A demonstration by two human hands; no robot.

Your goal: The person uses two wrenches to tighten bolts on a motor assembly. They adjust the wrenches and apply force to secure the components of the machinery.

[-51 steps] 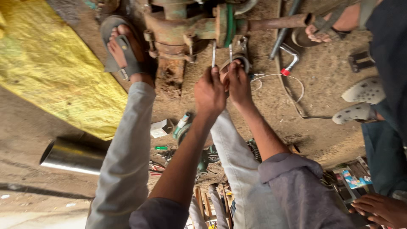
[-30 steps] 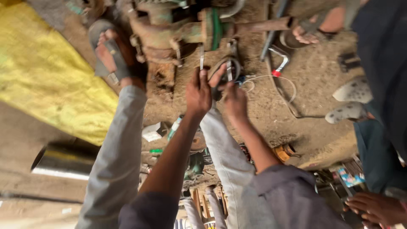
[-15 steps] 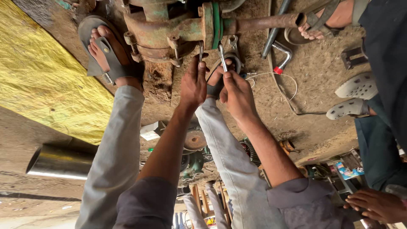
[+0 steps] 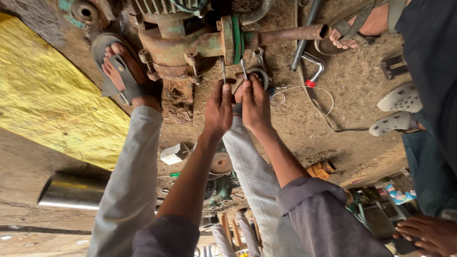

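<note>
Head view, from left to right. A yellow sheet (image 4: 45, 102) is lying at the left of the frame, with a metal pipe (image 4: 71, 191) below it at lower left. A sandalled foot (image 4: 124, 71) is bracing against the rusty green pump (image 4: 183, 40) at upper centre, its grey trouser leg running down toward the bottom edge. The left hand (image 4: 219, 110) is reaching up at centre, its grip closing around a thin metal tool (image 4: 223, 71) whose tip is touching the underside of the pump just left of the green flange (image 4: 233, 32). Just beside it, the right hand (image 4: 254, 104) is pinching a second thin tool (image 4: 243, 67), tilted toward the same flange; the two hands are nearly touching. A spanner (image 4: 260, 56) is lying on the dirt floor (image 4: 295, 123) just right of the flange, and a rusty pipe (image 4: 293, 34) is projecting from the pump toward upper right. A bent tube with a red tip (image 4: 314, 71) and a white wire (image 4: 304, 90) are lying nearby. At far right, other people's feet (image 4: 400, 97) and, at lower right, another person's hand (image 4: 426, 233) are showing.
</note>
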